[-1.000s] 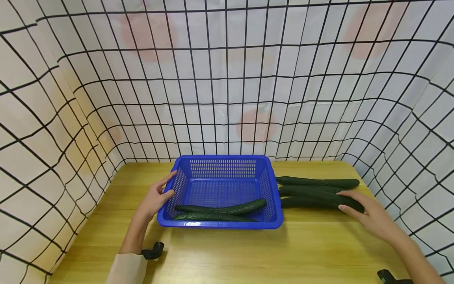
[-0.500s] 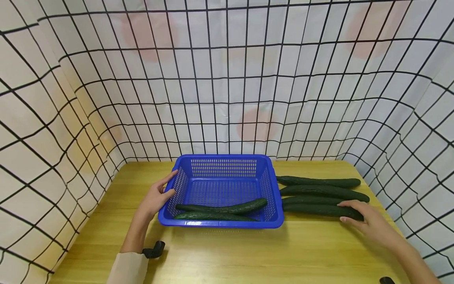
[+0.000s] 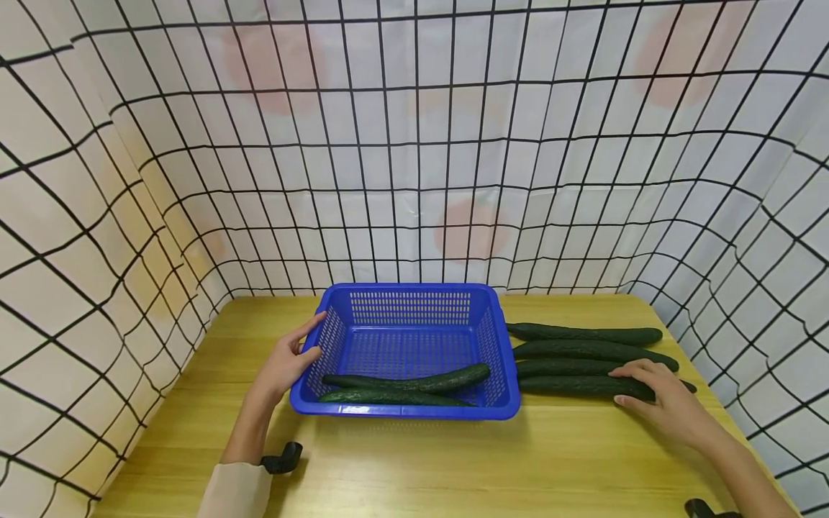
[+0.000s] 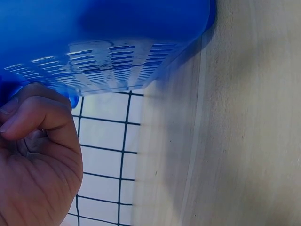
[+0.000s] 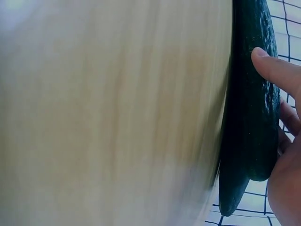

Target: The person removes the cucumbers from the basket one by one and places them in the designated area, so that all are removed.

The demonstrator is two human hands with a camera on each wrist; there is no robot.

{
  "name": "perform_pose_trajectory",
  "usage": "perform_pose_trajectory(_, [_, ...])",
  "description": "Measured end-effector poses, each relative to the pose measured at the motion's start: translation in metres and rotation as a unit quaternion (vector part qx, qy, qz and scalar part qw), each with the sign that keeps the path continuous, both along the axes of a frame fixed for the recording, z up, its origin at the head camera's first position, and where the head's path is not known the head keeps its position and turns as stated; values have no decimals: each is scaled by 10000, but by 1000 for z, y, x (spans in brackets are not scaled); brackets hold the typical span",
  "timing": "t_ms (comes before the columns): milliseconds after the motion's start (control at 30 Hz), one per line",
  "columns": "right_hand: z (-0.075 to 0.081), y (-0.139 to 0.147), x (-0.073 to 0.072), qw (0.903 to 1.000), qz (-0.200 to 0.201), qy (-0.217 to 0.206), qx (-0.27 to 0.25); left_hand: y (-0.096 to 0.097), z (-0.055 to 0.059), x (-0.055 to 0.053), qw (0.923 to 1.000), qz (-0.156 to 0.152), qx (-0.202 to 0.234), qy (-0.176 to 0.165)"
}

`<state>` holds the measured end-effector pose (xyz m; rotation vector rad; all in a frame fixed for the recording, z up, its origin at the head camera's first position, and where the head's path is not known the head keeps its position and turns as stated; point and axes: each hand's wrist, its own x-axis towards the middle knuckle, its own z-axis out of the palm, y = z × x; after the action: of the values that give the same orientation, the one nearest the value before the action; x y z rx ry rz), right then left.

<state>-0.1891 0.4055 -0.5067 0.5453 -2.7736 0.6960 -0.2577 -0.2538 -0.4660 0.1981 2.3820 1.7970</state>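
Within the last second, the right hand (image 3: 667,399) has brought the front cucumber (image 3: 563,386) from across its neighbours to the near edge of the group, at the right of the head view. It grips that cucumber near its right end, thumb on the near side and fingers over the far side; the right wrist view shows the thumb pressed on the green skin. The third cucumber (image 3: 550,367) lies just beside it, its tip poking out past the hand. Further back are the second cucumber (image 3: 589,350) and the back cucumber (image 3: 583,333). The four now lie in a row on the table (image 3: 414,467), so the gripped one seems easier to get at.

The blue basket (image 3: 414,411) remains in the middle of the frame, with a long cucumber (image 3: 447,378) and a low cucumber (image 3: 376,396) along its near side. The left hand (image 3: 283,367) still holds its left rim, thumb and forefinger at the edge, which probably steadies it.
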Motion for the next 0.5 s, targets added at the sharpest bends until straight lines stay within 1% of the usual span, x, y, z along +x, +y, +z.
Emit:
perform_pose_trajectory(267, [1, -2, 0, 9996, 23, 128, 265, 0, 1, 0, 10000, 64, -4, -30])
perform_pose_trajectory(500, [5, -4, 1, 9997, 15, -35, 250, 1, 0, -1, 10000, 63, -12, -49])
